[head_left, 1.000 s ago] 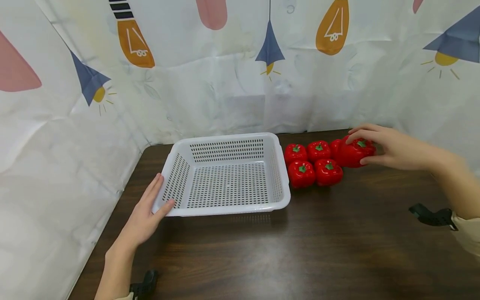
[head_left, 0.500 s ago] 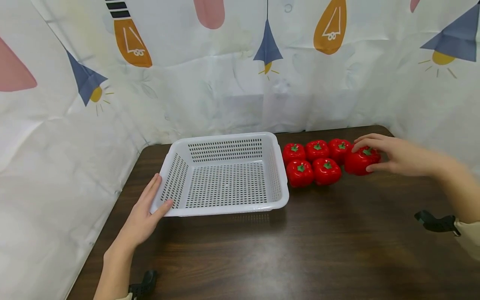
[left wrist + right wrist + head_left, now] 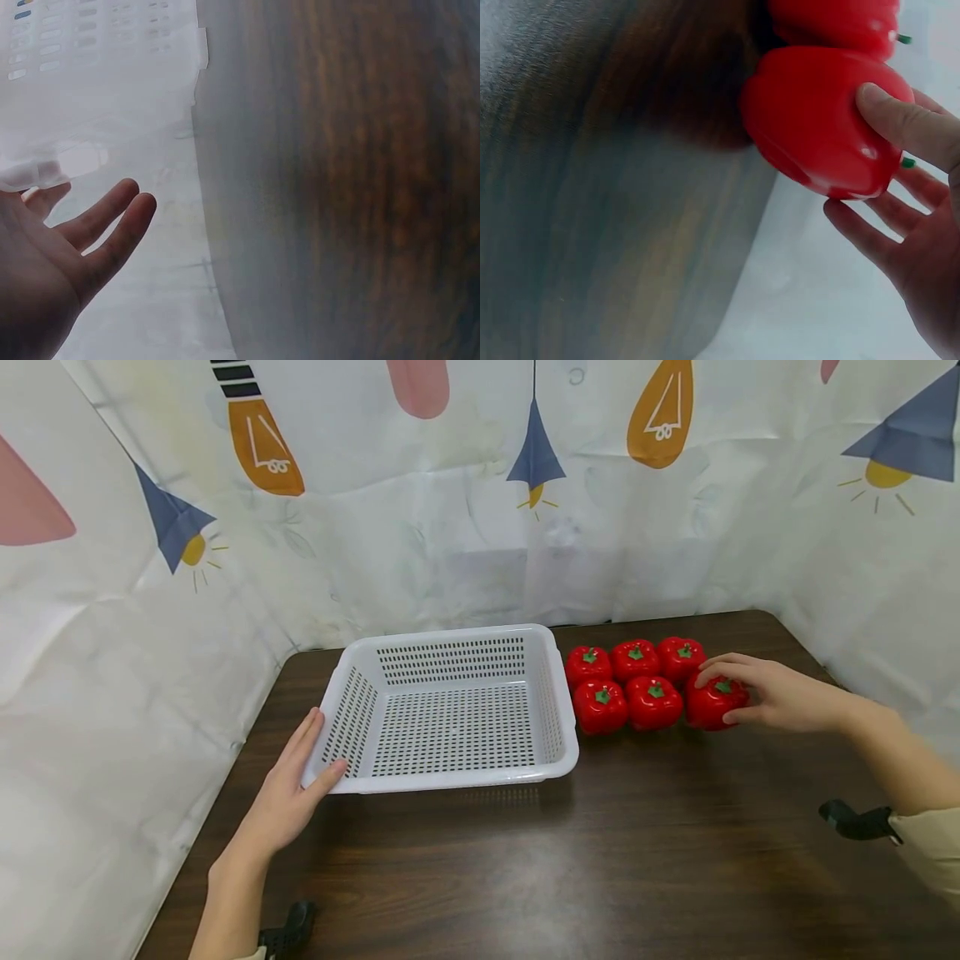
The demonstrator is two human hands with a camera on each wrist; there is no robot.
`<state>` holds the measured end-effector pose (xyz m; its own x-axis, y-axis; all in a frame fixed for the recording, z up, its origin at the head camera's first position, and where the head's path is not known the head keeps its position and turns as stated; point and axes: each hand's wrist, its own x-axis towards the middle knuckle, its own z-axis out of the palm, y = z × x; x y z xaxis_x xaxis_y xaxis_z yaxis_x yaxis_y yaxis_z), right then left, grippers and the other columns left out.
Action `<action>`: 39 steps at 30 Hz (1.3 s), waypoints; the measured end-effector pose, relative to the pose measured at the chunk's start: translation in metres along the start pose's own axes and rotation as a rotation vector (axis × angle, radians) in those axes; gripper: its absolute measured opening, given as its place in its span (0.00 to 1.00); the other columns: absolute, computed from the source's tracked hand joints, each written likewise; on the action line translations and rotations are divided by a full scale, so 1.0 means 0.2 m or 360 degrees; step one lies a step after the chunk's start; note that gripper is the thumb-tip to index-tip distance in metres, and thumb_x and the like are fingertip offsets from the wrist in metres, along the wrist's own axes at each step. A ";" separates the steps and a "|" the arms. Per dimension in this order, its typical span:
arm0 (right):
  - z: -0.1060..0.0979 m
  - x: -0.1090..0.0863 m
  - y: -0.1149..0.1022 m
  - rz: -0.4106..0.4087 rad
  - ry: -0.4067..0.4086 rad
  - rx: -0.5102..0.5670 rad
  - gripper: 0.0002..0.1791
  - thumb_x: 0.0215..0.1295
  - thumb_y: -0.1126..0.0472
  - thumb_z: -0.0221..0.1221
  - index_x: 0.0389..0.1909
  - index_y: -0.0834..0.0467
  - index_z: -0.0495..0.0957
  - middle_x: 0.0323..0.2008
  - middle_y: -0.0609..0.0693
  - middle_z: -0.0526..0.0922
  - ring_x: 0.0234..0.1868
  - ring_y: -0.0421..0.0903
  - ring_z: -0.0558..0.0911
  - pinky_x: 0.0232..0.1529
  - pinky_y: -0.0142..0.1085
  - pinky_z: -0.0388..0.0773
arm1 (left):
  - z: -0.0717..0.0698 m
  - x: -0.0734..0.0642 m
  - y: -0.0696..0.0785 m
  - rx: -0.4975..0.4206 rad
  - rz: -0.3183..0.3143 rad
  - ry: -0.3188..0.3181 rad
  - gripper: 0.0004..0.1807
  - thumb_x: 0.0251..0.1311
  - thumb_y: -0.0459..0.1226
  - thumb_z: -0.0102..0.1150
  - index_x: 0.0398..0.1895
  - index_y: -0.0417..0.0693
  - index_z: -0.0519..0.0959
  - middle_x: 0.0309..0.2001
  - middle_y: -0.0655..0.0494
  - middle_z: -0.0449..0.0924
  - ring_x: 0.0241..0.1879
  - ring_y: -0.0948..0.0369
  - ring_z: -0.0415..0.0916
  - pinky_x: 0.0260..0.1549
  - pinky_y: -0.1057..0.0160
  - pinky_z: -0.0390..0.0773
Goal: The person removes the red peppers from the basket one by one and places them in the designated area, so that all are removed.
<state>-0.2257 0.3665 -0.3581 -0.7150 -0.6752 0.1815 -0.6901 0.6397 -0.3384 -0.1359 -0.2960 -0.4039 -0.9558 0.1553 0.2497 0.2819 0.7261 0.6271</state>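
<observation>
My right hand [image 3: 780, 695] holds a glossy red bell pepper [image 3: 712, 703] with a green stem, thumb on one side and fingers on the other. In the right wrist view the same bell pepper [image 3: 817, 124] sits between thumb and fingertips, against another red pepper [image 3: 840, 22]. Several similar red bell peppers [image 3: 655, 703] stand to its left in two rows. My left hand [image 3: 281, 793] rests at the near left corner of a white perforated plastic basket [image 3: 457, 781], thumb on the rim. Its fingers look fairly straight in the left wrist view, beside the basket wall [image 3: 112, 82].
A dark brown wooden table [image 3: 525, 868] bears everything. The basket's perforated floor [image 3: 457, 727] shows bare. White cloth [image 3: 450, 552] printed with lamps and bulbs hangs behind and along the left side. The peppers stand close beside the basket's right wall.
My right hand has brought the bell pepper right and then toward me, down beside the front row, uncovering the back row's right pepper. The left hand and basket have stayed put.
</observation>
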 end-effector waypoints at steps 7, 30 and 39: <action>0.05 -0.01 0.02 0.0046 0.0005 0.0021 0.30 0.55 0.66 0.76 0.58 0.45 0.78 0.62 0.49 0.75 0.62 0.43 0.70 0.54 0.21 0.69 | 0.00 0.00 0.00 0.0003 -0.0002 -0.0008 0.45 0.72 0.46 0.60 0.84 0.50 0.47 0.83 0.56 0.41 0.78 0.41 0.46 0.68 0.33 0.53; 0.08 0.01 0.00 0.0122 0.0092 0.0045 0.34 0.51 0.71 0.77 0.60 0.52 0.79 0.63 0.55 0.73 0.50 0.51 0.75 0.32 0.35 0.74 | -0.02 0.01 0.03 0.0108 -0.0009 -0.0066 0.46 0.72 0.47 0.61 0.84 0.47 0.47 0.83 0.52 0.40 0.77 0.38 0.48 0.64 0.29 0.56; 0.08 0.02 0.00 0.0216 0.0113 0.0026 0.32 0.53 0.67 0.77 0.60 0.53 0.79 0.63 0.54 0.75 0.57 0.52 0.76 0.42 0.44 0.80 | -0.07 0.01 0.06 0.0219 -0.0011 -0.0111 0.46 0.72 0.51 0.59 0.83 0.45 0.48 0.83 0.50 0.40 0.77 0.36 0.48 0.63 0.28 0.56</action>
<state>-0.2257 0.3574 -0.3724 -0.8080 -0.5551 0.1975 -0.5851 0.7169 -0.3790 -0.1340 -0.2961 -0.3865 -0.9625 0.1929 0.1910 0.2659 0.8115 0.5203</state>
